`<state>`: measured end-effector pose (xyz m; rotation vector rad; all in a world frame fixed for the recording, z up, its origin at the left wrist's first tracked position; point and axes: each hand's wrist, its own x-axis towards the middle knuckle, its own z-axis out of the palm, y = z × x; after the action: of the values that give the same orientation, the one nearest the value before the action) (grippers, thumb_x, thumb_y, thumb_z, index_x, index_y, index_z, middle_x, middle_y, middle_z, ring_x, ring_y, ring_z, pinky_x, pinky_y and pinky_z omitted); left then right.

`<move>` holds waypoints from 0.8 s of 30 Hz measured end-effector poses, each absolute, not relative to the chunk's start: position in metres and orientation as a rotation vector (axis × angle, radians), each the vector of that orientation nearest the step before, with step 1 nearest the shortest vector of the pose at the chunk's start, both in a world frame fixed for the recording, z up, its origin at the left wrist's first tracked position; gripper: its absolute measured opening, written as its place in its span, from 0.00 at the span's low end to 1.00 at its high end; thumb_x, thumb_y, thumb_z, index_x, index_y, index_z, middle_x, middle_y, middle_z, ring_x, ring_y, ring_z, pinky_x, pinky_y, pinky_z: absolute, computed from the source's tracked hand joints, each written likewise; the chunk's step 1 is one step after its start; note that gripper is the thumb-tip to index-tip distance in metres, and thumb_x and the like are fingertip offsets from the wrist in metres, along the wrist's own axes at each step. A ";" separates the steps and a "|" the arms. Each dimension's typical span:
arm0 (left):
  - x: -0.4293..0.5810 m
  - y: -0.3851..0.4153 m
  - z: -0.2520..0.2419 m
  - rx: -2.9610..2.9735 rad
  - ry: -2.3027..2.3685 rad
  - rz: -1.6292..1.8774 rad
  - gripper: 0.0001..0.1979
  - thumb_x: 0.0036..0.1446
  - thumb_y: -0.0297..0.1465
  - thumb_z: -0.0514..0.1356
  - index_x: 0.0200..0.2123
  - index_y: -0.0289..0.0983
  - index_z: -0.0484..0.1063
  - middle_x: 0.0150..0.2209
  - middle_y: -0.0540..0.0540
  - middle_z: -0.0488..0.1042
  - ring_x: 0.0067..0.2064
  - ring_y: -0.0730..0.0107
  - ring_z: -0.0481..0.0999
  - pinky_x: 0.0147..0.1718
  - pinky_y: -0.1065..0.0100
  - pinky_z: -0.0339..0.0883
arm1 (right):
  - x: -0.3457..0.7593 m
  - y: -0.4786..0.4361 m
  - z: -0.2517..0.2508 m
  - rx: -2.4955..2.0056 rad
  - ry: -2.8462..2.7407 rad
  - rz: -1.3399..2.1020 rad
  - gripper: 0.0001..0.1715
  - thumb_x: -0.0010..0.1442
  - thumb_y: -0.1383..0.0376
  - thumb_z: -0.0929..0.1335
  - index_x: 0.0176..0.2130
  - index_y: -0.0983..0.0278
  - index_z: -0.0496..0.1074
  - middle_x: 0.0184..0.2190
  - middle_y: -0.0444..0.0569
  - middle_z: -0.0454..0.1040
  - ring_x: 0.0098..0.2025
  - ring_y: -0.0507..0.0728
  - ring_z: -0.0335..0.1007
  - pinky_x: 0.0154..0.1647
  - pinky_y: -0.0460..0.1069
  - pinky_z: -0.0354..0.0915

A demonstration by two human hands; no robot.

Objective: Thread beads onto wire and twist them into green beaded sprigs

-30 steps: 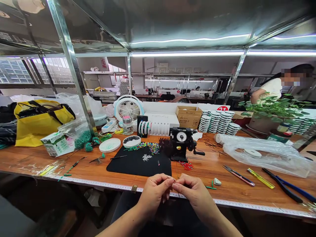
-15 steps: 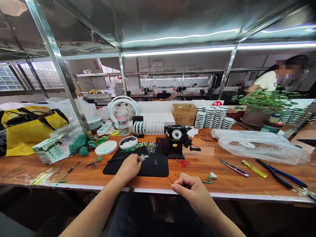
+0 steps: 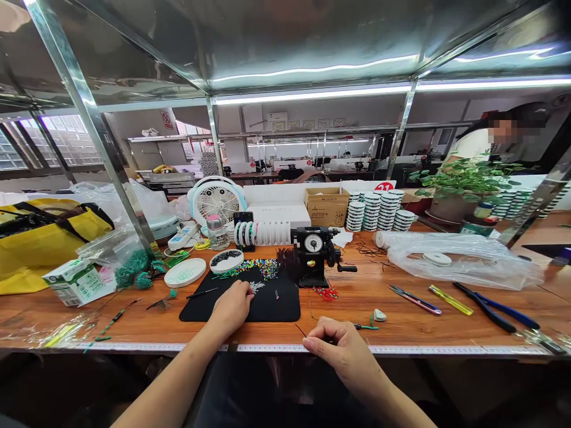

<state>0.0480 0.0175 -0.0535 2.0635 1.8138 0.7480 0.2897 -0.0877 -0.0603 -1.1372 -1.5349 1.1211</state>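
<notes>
My left hand (image 3: 232,305) rests on a black mat (image 3: 276,310), its thumb and fingers pinched at the edge of a small pile of silvery-white pieces (image 3: 257,286). Whether anything is between those fingertips is hidden. Just past the mat's right front corner, my right hand (image 3: 336,345) pinches a thin dark strand (image 3: 300,330), whose free end points up and left. Behind the pile lie many small coloured beads (image 3: 267,268). A round white dish of dark bits (image 3: 226,254) sits at the mat's back left. One small pinkish piece (image 3: 276,295) lies apart on the mat.
A black hand-cranked winder (image 3: 313,261) with white spools (image 3: 272,233) stands behind the mat. To the right lie pliers (image 3: 484,308), a yellow tool (image 3: 450,299) and snips (image 3: 414,299). A measuring tape (image 3: 276,348) runs along the front edge. A person (image 3: 473,142) is beyond the plant.
The whole view has shifted slightly, so the bench appears farther left. My left hand stays pinched at the silvery pile, and my right hand still holds the strand near the front edge.
</notes>
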 end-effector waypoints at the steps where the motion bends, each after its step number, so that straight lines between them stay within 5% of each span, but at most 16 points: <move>1: 0.048 0.017 -0.053 2.023 1.789 0.792 0.06 0.51 0.26 0.56 0.24 0.37 0.68 0.30 0.46 0.69 0.35 0.62 0.69 0.38 0.64 0.58 | 0.289 -0.088 -0.060 -1.136 -1.536 1.124 0.13 0.54 0.59 0.68 0.23 0.65 0.73 0.23 0.45 0.69 0.28 0.53 0.64 0.32 0.47 0.58; 11: 0.094 -0.024 -0.046 1.372 1.242 1.037 0.13 0.49 0.39 0.60 0.32 0.34 0.68 0.31 0.41 0.75 0.31 0.65 0.75 0.32 0.65 0.69 | 0.278 -0.076 -0.047 -1.171 -1.408 1.106 0.13 0.51 0.60 0.69 0.21 0.66 0.71 0.18 0.41 0.64 0.23 0.50 0.57 0.26 0.46 0.54; 18: 0.113 -0.052 -0.045 1.129 1.027 1.182 0.12 0.46 0.35 0.66 0.33 0.33 0.72 0.32 0.43 0.78 0.34 0.66 0.77 0.37 0.67 0.70 | 0.264 -0.078 -0.045 -1.058 -1.276 1.097 0.09 0.49 0.62 0.70 0.22 0.65 0.72 0.25 0.44 0.68 0.29 0.52 0.63 0.32 0.46 0.59; 24: 0.119 -0.062 -0.042 1.141 0.983 1.311 0.12 0.46 0.33 0.66 0.30 0.36 0.67 0.30 0.44 0.79 0.36 0.59 0.79 0.39 0.60 0.71 | 0.258 -0.086 -0.046 -0.989 -1.211 1.123 0.10 0.50 0.64 0.69 0.22 0.66 0.70 0.25 0.44 0.68 0.33 0.54 0.67 0.38 0.48 0.61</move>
<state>0.1186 -0.0617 -0.0420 1.1407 0.9829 1.3114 0.2575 -0.0863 -0.0456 -0.9888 -1.2112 1.1234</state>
